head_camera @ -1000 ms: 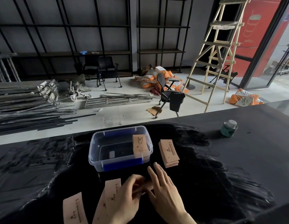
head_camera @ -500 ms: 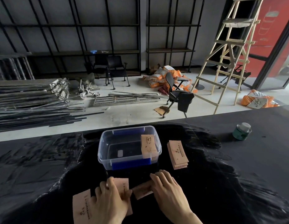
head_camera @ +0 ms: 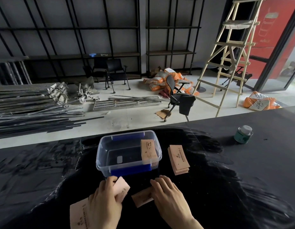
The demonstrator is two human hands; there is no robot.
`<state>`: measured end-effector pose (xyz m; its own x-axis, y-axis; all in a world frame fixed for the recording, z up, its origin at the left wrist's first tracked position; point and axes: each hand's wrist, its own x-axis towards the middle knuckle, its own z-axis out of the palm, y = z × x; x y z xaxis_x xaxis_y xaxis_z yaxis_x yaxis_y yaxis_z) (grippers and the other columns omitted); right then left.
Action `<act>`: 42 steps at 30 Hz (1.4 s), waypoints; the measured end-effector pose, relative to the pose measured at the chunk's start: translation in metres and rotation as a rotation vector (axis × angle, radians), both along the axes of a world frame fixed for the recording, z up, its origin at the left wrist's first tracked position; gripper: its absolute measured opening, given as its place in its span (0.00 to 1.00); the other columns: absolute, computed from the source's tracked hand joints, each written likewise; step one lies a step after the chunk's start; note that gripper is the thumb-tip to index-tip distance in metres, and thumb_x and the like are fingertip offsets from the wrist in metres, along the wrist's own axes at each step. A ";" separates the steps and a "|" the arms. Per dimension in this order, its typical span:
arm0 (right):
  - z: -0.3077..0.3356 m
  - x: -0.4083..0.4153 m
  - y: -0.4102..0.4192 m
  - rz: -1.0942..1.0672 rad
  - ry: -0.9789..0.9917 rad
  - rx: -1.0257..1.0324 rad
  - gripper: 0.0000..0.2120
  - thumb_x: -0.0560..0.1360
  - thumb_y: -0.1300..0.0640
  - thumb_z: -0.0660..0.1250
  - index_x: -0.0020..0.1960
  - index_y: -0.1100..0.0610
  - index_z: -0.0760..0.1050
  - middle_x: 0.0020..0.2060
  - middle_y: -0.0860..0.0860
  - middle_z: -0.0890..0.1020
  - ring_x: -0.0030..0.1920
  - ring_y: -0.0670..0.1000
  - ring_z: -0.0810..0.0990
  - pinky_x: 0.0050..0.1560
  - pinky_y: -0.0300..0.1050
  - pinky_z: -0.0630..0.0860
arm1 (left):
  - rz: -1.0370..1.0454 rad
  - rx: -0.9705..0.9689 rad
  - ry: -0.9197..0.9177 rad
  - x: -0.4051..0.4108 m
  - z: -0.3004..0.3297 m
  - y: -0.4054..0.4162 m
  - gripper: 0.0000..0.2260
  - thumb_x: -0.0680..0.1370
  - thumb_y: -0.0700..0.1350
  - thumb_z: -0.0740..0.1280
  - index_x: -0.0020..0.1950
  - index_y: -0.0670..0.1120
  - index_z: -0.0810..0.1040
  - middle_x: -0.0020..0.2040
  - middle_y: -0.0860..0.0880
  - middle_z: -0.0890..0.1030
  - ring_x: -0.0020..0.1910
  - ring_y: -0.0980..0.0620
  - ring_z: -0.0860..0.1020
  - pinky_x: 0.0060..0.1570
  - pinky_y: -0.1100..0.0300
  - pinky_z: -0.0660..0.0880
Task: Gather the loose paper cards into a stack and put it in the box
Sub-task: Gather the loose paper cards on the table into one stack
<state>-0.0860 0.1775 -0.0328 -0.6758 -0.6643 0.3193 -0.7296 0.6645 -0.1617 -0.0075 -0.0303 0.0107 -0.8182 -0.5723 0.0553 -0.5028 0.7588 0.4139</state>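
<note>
Loose cards: pale brown paper cards lie on the near part of the black surface (head_camera: 242, 171), in front of the box.
Card under left hand (head_camera: 121, 190): tilted up off the surface, pinched between thumb and fingers.
Card at lower left (head_camera: 78, 215): flat on the surface, partly covered by the left wrist.
Card under right hand (head_camera: 142, 196): flat and slanted, its right end beneath the fingertips.
Left hand (head_camera: 104, 202): closed narrowly on the tilted card.
Right hand (head_camera: 170, 195): flat, fingers together, pressing down on its card; whether it grips cannot be told.
Box (head_camera: 128, 154): clear plastic with blue clips, lid off, just beyond the hands.
Card in box (head_camera: 148, 152): leaning against the right inner wall.
Stacked cards (head_camera: 179, 159): a fanned pile just beside the box, on its right.
Green tin (head_camera: 243, 134): well apart, far right on the surface.
Background: a wooden ladder (head_camera: 226, 55) and an office chair (head_camera: 178, 96) on the floor beyond.
</note>
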 end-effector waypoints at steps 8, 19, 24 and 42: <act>0.001 -0.001 -0.002 -0.007 0.003 0.014 0.29 0.72 0.53 0.78 0.70 0.58 0.77 0.64 0.53 0.83 0.67 0.57 0.80 0.60 0.48 0.83 | -0.235 0.269 0.179 -0.004 -0.002 0.001 0.16 0.76 0.42 0.73 0.52 0.64 0.76 0.48 0.67 0.83 0.47 0.68 0.82 0.47 0.68 0.80; 0.001 0.001 -0.002 -0.005 -0.052 0.003 0.26 0.74 0.54 0.76 0.70 0.58 0.77 0.63 0.54 0.82 0.67 0.58 0.79 0.61 0.47 0.82 | -0.337 0.327 0.273 -0.008 -0.002 0.032 0.24 0.74 0.45 0.75 0.67 0.59 0.72 0.62 0.65 0.76 0.62 0.64 0.76 0.64 0.63 0.73; -0.003 0.001 -0.007 0.035 0.062 0.073 0.16 0.74 0.53 0.77 0.60 0.55 0.83 0.64 0.53 0.82 0.70 0.60 0.77 0.64 0.52 0.81 | -0.308 0.399 0.053 -0.002 -0.009 0.029 0.23 0.73 0.38 0.71 0.61 0.62 0.73 0.57 0.61 0.80 0.59 0.60 0.78 0.65 0.58 0.76; -0.009 0.004 -0.010 -0.017 0.020 -0.028 0.24 0.78 0.50 0.59 0.73 0.54 0.72 0.62 0.51 0.82 0.68 0.57 0.77 0.69 0.54 0.76 | -0.062 0.035 -0.173 0.018 0.000 -0.015 0.30 0.76 0.51 0.68 0.76 0.60 0.61 0.70 0.54 0.73 0.69 0.52 0.71 0.72 0.53 0.67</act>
